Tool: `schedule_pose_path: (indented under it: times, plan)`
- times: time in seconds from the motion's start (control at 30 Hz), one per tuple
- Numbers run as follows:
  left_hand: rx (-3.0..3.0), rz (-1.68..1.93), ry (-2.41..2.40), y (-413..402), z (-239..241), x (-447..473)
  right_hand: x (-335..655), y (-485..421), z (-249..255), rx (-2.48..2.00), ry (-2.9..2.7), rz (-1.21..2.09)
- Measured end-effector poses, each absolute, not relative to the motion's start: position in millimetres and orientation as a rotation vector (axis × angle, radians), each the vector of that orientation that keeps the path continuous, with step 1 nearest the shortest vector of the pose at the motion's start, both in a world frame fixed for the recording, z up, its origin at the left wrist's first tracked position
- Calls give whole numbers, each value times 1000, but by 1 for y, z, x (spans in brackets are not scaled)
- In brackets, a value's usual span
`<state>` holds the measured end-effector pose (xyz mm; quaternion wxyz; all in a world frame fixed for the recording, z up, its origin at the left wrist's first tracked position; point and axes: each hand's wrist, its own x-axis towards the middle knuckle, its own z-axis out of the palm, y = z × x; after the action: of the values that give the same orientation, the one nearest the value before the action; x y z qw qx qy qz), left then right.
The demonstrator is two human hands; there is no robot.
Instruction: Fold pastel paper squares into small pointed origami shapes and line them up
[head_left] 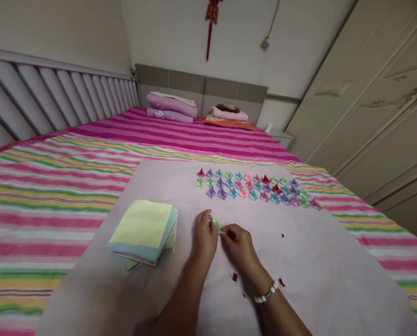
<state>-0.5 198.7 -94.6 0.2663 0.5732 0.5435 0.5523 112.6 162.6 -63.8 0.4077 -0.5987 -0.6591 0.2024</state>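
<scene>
Between my two hands is a small piece of light green folded paper. My left hand has its fingers closed on the upper left side of it. The thumb and forefinger of my right hand pinch its lower right corner. Just beyond my hands, rows of small folded paper pieces in purple, blue, green, pink and red lie on the pale sheet. To the left of my left hand sits a stack of square paper, pale yellow on top with light blue beneath.
A tiny red flower-like bit and several red scraps lie near my right forearm. Striped bedding surrounds the sheet. Folded pillows rest by the headboard. A railing stands at left, a wardrobe at right.
</scene>
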Motion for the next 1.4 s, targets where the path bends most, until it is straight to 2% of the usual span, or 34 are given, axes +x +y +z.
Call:
schedule_pose_path:
  times: [0.3, 0.53, 0.83, 1.17, 1.4]
  plan:
    - [1018, 1707, 1457, 200, -83, -11, 89, 217, -39, -1474, -1719, 478]
    - [993, 1725, 1405, 201, -84, -12, 56, 269, -43, -1584, -1689, 357]
    - [903, 1750, 1404, 204, -80, -9, 39, 291, -48, -1739, -1709, 241]
    - [940, 1754, 1424, 198, -78, -9, 53, 317, -25, -1619, -1920, 38]
    - [929, 1701, 1418, 199, -76, -7, 60, 353, -26, -1548, -2145, 20]
